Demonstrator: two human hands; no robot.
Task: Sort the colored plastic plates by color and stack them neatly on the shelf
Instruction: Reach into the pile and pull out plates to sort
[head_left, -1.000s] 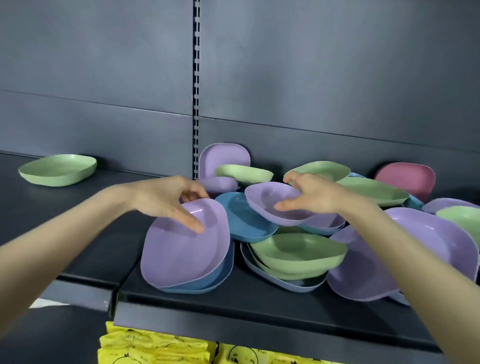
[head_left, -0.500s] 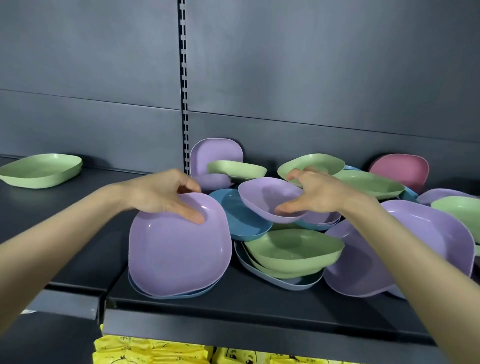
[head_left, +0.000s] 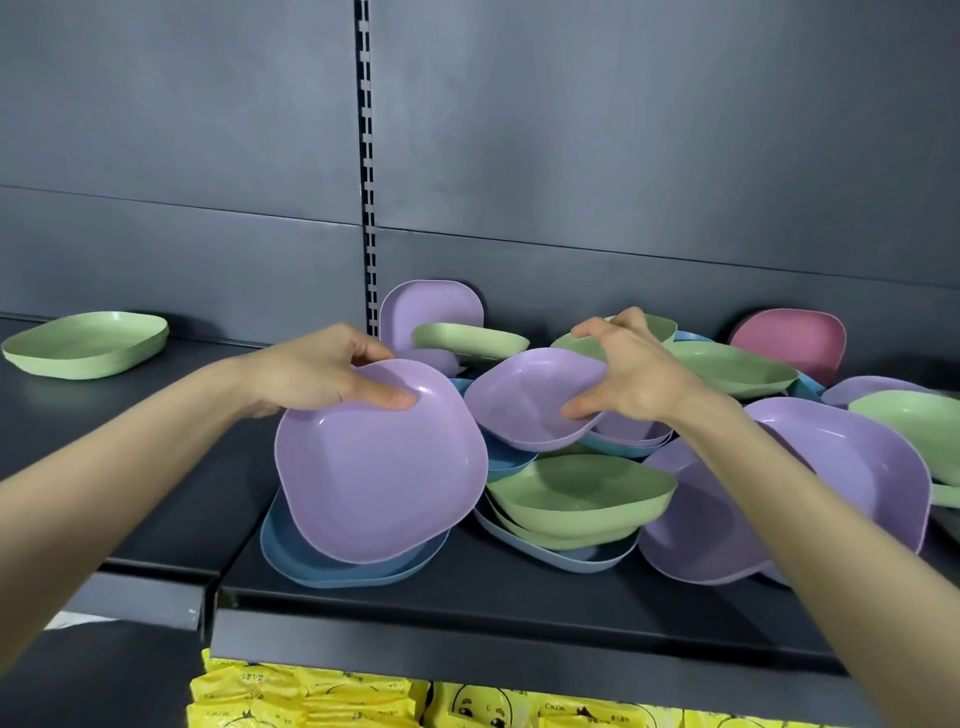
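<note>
The left hand (head_left: 322, 376) has its grip closed on the far rim of a large lilac rounded-square plastic plate (head_left: 379, 467), thumb on the inner face and fingers behind. That plate is tilted with its far edge raised, hollow side facing the camera, and its near edge over a blue plastic plate (head_left: 353, 569) on the dark shelf (head_left: 467, 618). The right hand (head_left: 636, 376) pinches the right rim of a smaller lilac plastic plate (head_left: 524, 402), which is tipped with its hollow up and leftward and its long axis running left to right above the mixed pile. A green plastic plate (head_left: 88, 343) sits alone at far left.
</note>
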